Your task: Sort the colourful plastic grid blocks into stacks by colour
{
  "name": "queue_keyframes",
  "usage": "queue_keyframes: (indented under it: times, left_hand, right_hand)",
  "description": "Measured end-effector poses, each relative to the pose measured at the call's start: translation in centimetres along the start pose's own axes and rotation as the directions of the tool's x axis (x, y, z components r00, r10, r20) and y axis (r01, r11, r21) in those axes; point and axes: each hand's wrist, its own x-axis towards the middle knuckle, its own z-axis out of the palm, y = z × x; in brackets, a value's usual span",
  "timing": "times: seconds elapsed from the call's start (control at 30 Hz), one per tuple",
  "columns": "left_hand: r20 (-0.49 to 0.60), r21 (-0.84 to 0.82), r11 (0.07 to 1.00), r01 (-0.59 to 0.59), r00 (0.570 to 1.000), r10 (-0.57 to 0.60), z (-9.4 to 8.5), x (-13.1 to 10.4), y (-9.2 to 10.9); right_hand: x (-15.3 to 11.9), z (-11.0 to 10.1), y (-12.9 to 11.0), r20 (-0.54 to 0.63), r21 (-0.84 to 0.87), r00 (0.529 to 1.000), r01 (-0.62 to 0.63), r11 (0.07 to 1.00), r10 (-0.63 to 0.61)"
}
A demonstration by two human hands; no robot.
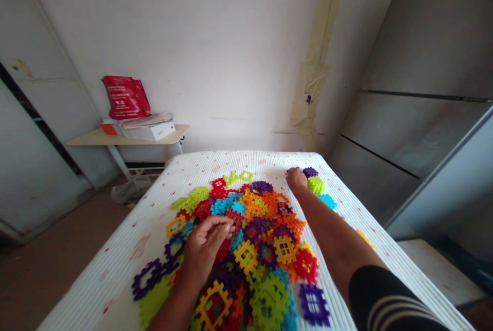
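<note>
While the right hand [297,178] stretches forward, grip unclear, the left hand [208,236] curls, fingertips together, above colorful pieces [156,301].

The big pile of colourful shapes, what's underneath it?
Around the pile you can see the white spotted cover, which probably carries on underneath. What's under the middle can't be seen: the shapes hide it, and the left hand blocks some of the view too.
</note>
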Motion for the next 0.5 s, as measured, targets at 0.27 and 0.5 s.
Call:
queue_keyframes:
  times: [0.27, 0.5]
  left_hand:
    - [-0.002, -0.020, 1.000, 0.002, 1.000, -0.002, 0.1, 0.0, -0.3]
    - [-0.012, 0.006, 1.000, -0.026, 1.000, 0.026, 0.0, 0.1, -0.2]
  right_hand:
    - [-2.3, -2.8, -4.9, 0.051, 0.082, 0.979, 0.192, 0.978, -0.196]
    - [-4.1, -2.3, -8.3, 0.164, 0.106, 0.962, 0.204, 0.973, -0.219]
